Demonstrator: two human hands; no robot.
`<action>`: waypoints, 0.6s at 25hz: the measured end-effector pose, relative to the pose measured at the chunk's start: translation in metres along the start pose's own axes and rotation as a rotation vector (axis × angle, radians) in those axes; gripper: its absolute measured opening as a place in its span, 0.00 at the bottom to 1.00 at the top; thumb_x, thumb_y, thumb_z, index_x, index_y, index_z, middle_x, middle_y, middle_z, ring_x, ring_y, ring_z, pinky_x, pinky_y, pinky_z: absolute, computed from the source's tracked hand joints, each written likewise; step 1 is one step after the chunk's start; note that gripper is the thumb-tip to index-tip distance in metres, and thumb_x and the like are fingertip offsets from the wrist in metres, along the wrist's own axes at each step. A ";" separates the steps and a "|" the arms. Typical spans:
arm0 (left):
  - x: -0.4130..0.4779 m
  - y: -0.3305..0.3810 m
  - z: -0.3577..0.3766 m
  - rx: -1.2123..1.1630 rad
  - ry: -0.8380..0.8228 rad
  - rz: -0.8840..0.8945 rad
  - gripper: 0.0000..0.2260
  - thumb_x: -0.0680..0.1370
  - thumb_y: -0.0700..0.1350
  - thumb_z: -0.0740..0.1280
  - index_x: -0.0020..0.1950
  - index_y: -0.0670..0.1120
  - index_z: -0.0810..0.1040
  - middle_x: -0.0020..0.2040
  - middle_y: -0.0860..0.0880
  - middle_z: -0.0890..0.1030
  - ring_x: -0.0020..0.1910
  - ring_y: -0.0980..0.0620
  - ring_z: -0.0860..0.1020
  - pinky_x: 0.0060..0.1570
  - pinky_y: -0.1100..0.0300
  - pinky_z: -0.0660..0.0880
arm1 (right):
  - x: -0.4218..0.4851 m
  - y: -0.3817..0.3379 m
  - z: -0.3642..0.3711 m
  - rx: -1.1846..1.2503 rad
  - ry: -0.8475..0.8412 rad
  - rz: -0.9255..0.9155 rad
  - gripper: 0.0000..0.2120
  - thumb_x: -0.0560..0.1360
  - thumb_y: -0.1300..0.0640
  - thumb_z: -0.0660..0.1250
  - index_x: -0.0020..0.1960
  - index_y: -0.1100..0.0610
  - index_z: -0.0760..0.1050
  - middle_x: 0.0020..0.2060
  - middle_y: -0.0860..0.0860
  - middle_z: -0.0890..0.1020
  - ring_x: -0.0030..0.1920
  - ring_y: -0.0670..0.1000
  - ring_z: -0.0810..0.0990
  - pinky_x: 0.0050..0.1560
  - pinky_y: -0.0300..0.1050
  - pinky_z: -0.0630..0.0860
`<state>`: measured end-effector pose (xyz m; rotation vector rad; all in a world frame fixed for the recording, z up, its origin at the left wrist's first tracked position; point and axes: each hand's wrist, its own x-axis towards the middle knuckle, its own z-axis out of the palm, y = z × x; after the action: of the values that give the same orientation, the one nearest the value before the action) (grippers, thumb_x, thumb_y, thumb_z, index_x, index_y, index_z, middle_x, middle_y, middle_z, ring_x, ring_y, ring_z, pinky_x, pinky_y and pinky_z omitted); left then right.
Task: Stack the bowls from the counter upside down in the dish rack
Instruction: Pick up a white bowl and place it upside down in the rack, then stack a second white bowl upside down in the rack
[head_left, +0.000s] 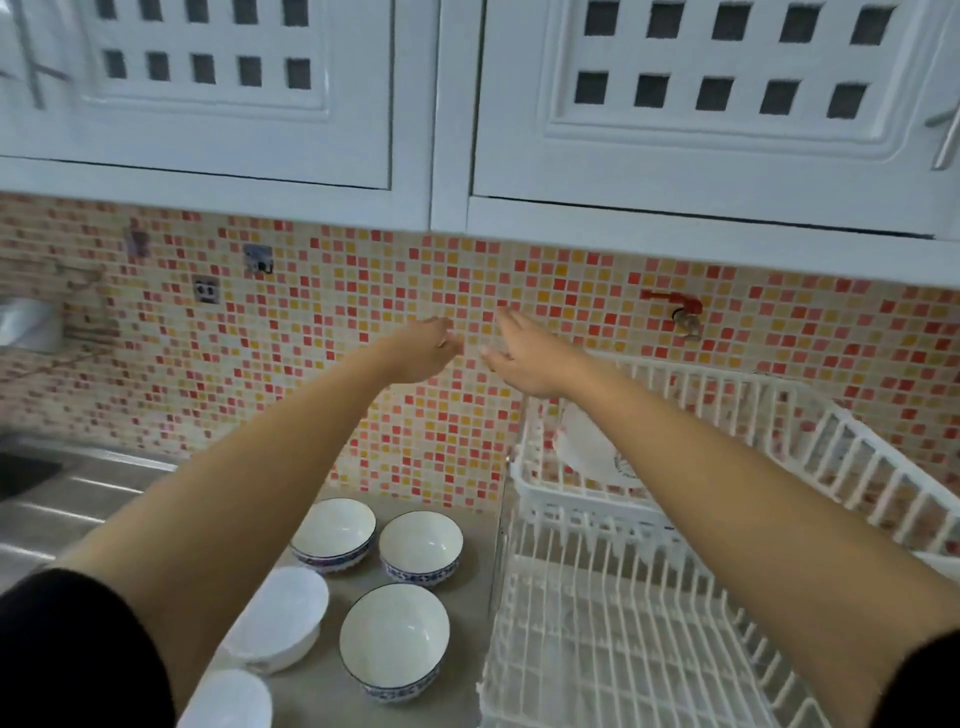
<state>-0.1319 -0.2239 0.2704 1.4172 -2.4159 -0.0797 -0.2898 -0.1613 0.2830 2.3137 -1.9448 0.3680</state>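
Note:
Several white bowls stand upright on the grey counter (467, 623): three with blue patterned bands, one at the back left (335, 530), one at the back right (421, 543), one in front (395, 636). Two plain white bowls, one (283, 616) behind the other (231, 699), sit partly hidden under my left forearm. The white wire dish rack (623, 623) stands to the right, with a white dish (587, 447) leaning in its rear section. My left hand (423, 351) and my right hand (524, 353) are stretched forward, high above the counter near the tiled wall, both holding nothing with fingers apart.
A steel sink (62, 493) lies at the left. White wall cupboards (441, 130) hang overhead. A red-handled tap (680, 312) and an outlet (206, 290) are on the mosaic wall.

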 end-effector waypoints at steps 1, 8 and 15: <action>-0.011 -0.021 -0.003 0.014 -0.001 -0.046 0.27 0.82 0.53 0.49 0.77 0.39 0.52 0.77 0.41 0.57 0.75 0.42 0.59 0.73 0.50 0.56 | 0.010 -0.025 0.007 -0.009 0.003 -0.022 0.32 0.81 0.44 0.49 0.77 0.59 0.42 0.77 0.55 0.46 0.77 0.54 0.47 0.76 0.52 0.50; -0.102 -0.171 0.041 0.058 -0.173 -0.316 0.25 0.83 0.51 0.49 0.74 0.36 0.59 0.74 0.37 0.64 0.72 0.40 0.64 0.69 0.49 0.61 | 0.031 -0.163 0.138 0.016 -0.121 -0.146 0.30 0.81 0.46 0.52 0.76 0.60 0.48 0.76 0.56 0.54 0.74 0.58 0.57 0.67 0.57 0.64; -0.228 -0.267 0.178 0.072 -0.489 -0.510 0.24 0.82 0.51 0.50 0.70 0.34 0.63 0.70 0.35 0.68 0.69 0.38 0.67 0.67 0.51 0.64 | -0.044 -0.225 0.317 0.060 -0.404 0.041 0.28 0.79 0.44 0.55 0.69 0.64 0.60 0.67 0.59 0.67 0.66 0.58 0.68 0.60 0.53 0.69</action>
<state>0.1374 -0.1843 -0.0139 2.2331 -2.3472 -0.5184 -0.0373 -0.1506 -0.0155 2.5485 -2.1790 -0.0484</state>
